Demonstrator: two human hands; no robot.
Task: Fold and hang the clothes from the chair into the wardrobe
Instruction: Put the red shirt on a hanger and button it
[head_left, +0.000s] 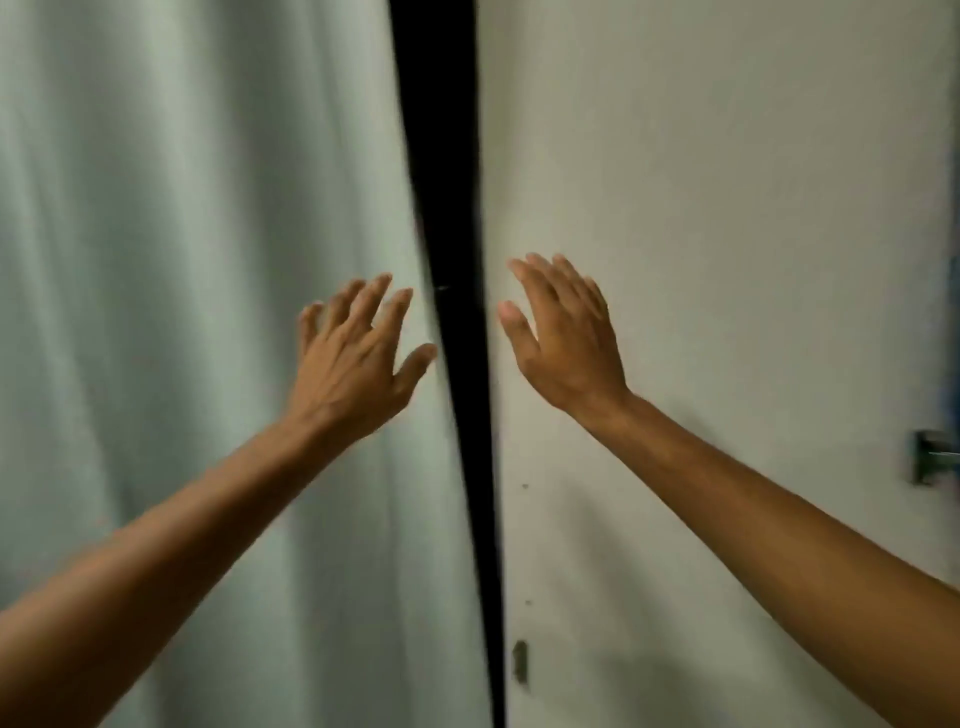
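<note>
Two pale wardrobe doors fill the view, with a narrow dark gap (452, 260) between them. My left hand (353, 358) lies flat with spread fingers on the left door (182, 260), close to its inner edge. On the right door (727, 208), my right hand (563, 332) is also flat, fingers straight, beside that door's inner edge. Neither hand holds anything. No clothes, hanger or chair are in view. The wardrobe's inside is dark and hidden.
A small keyhole plate (520, 660) sits low on the right door near the gap. At the far right edge there is a metal handle or latch (935, 457). The picture is blurred.
</note>
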